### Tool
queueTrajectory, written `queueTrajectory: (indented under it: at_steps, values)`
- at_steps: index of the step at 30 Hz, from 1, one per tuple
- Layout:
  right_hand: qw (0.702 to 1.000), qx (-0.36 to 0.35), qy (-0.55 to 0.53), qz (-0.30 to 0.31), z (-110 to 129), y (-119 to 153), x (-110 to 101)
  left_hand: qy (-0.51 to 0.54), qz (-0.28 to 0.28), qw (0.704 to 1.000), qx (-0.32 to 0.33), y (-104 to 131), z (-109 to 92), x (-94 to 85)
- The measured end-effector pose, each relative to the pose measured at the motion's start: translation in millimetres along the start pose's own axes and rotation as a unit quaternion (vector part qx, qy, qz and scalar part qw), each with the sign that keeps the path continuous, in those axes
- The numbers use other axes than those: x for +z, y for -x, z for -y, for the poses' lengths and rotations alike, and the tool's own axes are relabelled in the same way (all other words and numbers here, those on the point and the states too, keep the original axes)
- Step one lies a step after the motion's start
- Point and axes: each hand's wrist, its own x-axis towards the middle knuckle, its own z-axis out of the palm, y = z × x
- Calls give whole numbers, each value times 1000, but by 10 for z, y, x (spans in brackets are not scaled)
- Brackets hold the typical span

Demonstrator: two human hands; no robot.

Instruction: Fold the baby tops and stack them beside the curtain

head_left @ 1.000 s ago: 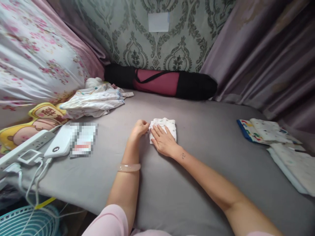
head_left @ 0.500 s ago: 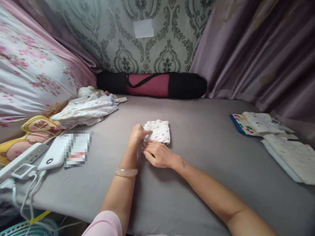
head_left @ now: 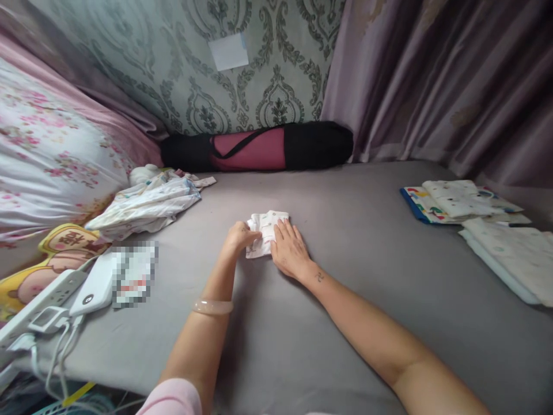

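Behind the grey surface [head_left: 354,242] stands a patterned wall [head_left: 276,69]. At left lies a crumpled pile of clothes [head_left: 149,202]. Near the middle, the left hand [head_left: 239,236] has its thumb upon a folded white cloth [head_left: 264,225]; whether its fingers pinch it, one cannot tell. The right hand [head_left: 291,251] lies flat, fingers extended, on the cloth's right part. At right lie folded fabrics [head_left: 507,253]. The step seems to be smoothing the cloth; the next move probably calls for even edges.
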Motion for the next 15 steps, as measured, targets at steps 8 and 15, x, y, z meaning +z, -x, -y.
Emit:
queueTrajectory:
  at_steps: [8, 15]
  values:
    - [992, -26, -57, -106, 122, 10, -162, 93, -10, 996, 7, -32, 18, 102]
    - [984, 15, -116, -132, 49, -48, -182, 224, 22, 973, -57, -63, 25, 122]
